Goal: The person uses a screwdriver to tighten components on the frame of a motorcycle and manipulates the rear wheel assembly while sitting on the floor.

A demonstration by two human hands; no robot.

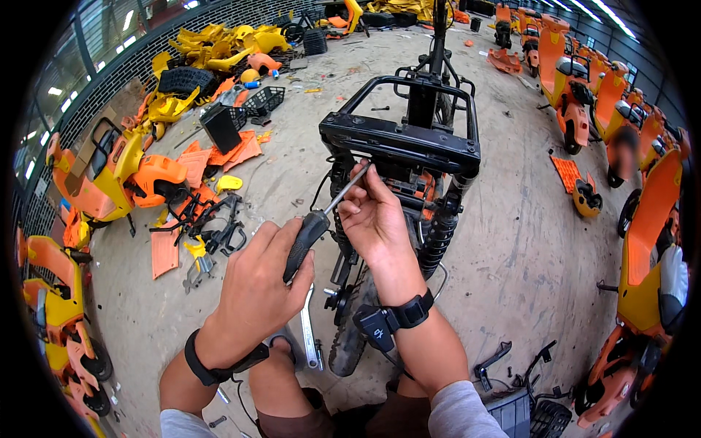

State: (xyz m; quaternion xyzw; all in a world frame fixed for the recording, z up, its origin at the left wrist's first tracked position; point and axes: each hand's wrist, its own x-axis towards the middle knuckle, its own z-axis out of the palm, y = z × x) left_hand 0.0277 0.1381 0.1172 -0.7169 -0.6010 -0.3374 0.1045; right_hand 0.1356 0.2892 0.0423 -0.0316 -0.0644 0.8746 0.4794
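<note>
My left hand is closed around the black-and-grey handle of a screwdriver, whose shaft angles up and forward to the rear frame of a stripped scooter. My right hand is palm up beneath the frame's black bracket, fingertips pinched at the screwdriver's tip; what they grip is too small to make out. Below my hands are a coil shock absorber at the right and the scooter's tyre. A combination wrench lies below my left hand, left of the tyre.
Orange and yellow scooters stand along the right and left. A heap of yellow panels, black crates and loose orange parts lie at the left. Black metal parts lie on the floor at lower right, near my forearm.
</note>
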